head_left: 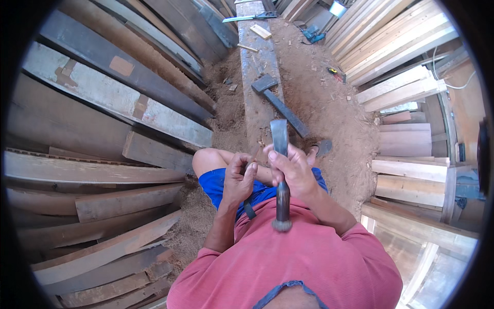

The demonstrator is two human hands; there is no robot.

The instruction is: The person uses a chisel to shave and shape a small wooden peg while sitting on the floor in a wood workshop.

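Note:
My right hand (294, 172) is closed round a wide chisel (279, 136). Its flat metal blade points away from me, and its dark handle (282, 203) reaches back toward my chest. To the left of it, my left hand (239, 176) is held up with the fingers curled in; whatever they may hold is hidden. A dark, blocky hammer (285, 112) lies just beyond the chisel, its head on the narrow plank bench (253, 110) and its handle slanting over the right edge.
Farther along the bench lie a thin stick (247, 48), a small wood block (261, 31) and a handsaw (252, 18). A teal power tool (312, 35) and a yellow-and-red hand tool (336, 73) rest on the dusty floor. Stacked boards (103, 172) line the left side; pale timber (406, 165) lines the right.

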